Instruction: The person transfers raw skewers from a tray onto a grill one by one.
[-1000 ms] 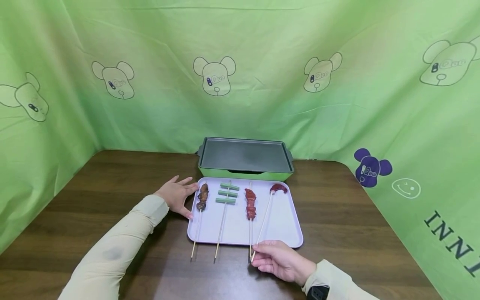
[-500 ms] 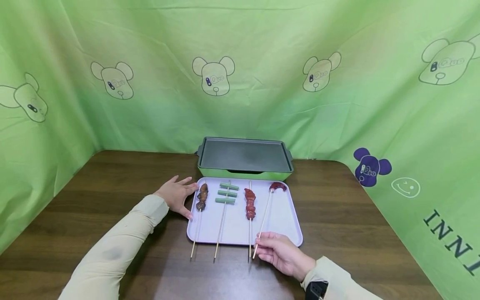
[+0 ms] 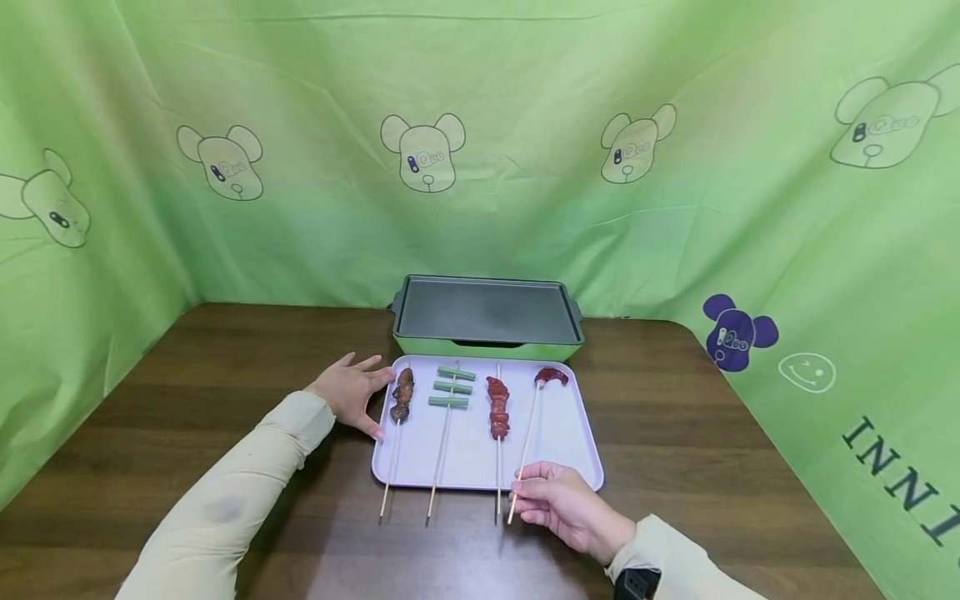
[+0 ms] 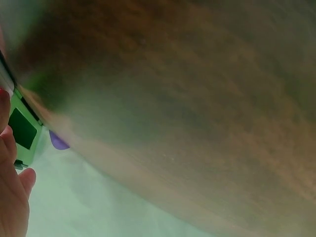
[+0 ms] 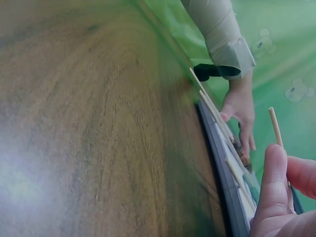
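Note:
On a pale lilac tray (image 3: pixel 468 463) lie three skewers: brown pieces (image 3: pixel 402 395), green stick-shaped pieces (image 3: pixel 450 388) and red meat-like pieces (image 3: pixel 498 408). A fourth skewer, topped by a curved dark red piece (image 3: pixel 551 377), slants across the tray's right part. My right hand (image 3: pixel 564 506) pinches its stick near the lower end, over the tray's front edge. In the right wrist view the stick's end (image 5: pixel 274 123) sticks out past thumb and fingertip. My left hand (image 3: pixel 352 393) rests at the tray's left rim, fingers and thumb spread.
Behind the tray, close against it, stands a green tabletop grill (image 3: pixel 487 312) with a dark flat plate. The brown wooden table (image 3: pixel 675 433) reaches back to a green printed curtain (image 3: pixel 525 217). Stick ends overhang the tray's front.
My right hand has shifted slightly away from the front edge, its grip now higher on the stick, whose lower end has swung right, apart from the red-meat skewer's stick. My left hand stays put.

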Demonstrator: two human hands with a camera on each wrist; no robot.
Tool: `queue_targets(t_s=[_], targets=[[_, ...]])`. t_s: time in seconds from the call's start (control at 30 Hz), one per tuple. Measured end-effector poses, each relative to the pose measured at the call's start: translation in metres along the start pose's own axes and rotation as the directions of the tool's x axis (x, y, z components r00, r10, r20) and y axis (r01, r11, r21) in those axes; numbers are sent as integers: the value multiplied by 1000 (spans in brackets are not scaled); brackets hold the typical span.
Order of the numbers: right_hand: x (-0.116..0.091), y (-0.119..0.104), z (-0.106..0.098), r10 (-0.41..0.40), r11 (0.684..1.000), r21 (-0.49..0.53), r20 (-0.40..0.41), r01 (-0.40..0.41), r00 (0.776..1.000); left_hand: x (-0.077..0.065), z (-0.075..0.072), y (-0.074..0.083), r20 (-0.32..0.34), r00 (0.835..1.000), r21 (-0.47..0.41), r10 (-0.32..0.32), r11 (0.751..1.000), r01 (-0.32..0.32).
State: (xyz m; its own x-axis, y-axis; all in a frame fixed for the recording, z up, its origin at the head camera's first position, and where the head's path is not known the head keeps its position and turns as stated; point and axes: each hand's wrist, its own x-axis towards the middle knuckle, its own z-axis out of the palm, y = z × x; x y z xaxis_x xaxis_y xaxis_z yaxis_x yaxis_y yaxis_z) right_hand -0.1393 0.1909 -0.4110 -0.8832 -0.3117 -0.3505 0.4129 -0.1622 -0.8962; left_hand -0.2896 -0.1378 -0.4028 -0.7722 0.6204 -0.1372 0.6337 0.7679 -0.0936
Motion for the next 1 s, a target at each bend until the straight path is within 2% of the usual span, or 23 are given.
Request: queue_targets(t_s=[0.4,0.7,1.0], targets=[[-16,-4,16,-38,996,-74,66,42,997,-2,-2,0,-9,1000,6,4,1000,-4],[-19,-12,22,-75,987,-137,56,82,996,-1,-1,-1,-14,1000,9,11,1000,-11],[-16,-35,27,-92,977,-194,14,93,996,-1,-1,-1,-9,1000,3,7,1000,-7]])
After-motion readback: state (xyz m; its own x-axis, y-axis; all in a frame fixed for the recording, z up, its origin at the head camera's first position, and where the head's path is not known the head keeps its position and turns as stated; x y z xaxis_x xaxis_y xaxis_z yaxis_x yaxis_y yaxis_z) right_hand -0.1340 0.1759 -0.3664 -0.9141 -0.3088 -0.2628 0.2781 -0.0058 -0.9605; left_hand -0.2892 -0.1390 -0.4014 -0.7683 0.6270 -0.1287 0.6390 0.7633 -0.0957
